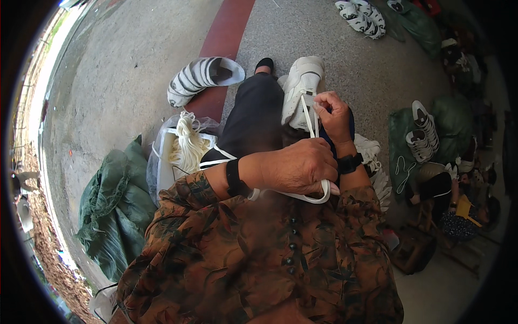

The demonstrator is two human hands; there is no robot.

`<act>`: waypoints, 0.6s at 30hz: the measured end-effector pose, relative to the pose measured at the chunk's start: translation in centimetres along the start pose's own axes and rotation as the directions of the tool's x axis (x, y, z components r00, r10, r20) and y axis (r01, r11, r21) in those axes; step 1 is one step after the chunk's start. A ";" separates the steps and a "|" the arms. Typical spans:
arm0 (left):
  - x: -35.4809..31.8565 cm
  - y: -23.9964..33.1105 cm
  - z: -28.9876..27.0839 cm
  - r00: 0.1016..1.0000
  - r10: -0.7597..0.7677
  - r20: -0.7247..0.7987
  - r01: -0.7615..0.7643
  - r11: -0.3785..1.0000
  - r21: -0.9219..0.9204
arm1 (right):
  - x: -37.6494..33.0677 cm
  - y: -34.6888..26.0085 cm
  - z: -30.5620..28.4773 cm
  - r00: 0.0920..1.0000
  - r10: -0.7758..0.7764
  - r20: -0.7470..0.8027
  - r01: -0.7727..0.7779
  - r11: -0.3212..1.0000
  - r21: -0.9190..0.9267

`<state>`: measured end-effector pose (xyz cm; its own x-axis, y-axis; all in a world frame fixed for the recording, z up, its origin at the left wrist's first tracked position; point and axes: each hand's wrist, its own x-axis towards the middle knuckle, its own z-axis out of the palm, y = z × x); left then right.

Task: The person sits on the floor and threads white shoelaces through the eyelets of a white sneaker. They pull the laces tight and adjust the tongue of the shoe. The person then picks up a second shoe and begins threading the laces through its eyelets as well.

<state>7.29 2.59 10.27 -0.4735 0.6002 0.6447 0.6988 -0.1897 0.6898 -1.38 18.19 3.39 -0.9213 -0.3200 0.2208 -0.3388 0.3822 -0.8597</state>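
A white sneaker (303, 81) rests on my lap with its toe pointing away. A flat white shoelace (308, 117) runs in two strands from its eyelets down to my left hand (305, 164). That hand is closed in a fist around the lace, and a loop of it hangs out below the fingers. Over the sneaker's right side, my right hand (334, 116) has its thumb and fingers curled together at the upper end of a strand. Its fingertips partly hide the lace there.
A row of nested white-and-grey shoes (197, 81) lies ahead on the left. Nearer stands a white box (166, 156) holding bundled laces (189, 146), beside a green sack (116, 200). More shoes (423, 132) lie on green sacks at right, near other people.
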 end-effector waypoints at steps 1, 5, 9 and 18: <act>0.0 0.0 0.1 1.000 -0.005 0.001 0.005 1.000 0.003 | 0.3 -0.5 0.1 0.997 -0.061 0.042 0.063 0.996 -0.063; -0.2 0.0 0.1 0.999 -0.034 0.034 0.033 0.999 0.013 | 1.3 0.8 0.4 0.933 -0.219 0.284 0.265 0.955 -0.131; -0.1 -0.1 -0.9 0.999 -0.003 0.035 0.000 0.996 0.094 | 2.0 1.9 -1.0 0.990 -0.097 0.104 0.056 0.938 0.343; -5.0 0.0 -5.2 0.953 -0.267 -0.141 0.208 0.919 -0.334 | -2.7 9.1 -11.1 0.836 0.458 -0.303 0.046 0.493 0.869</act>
<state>6.94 -4.45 8.75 -0.7134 0.5131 0.4772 0.3647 -0.3097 0.8781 -4.07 32.18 0.11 -0.9830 0.1703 -0.0693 -0.0431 -0.5797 -0.8137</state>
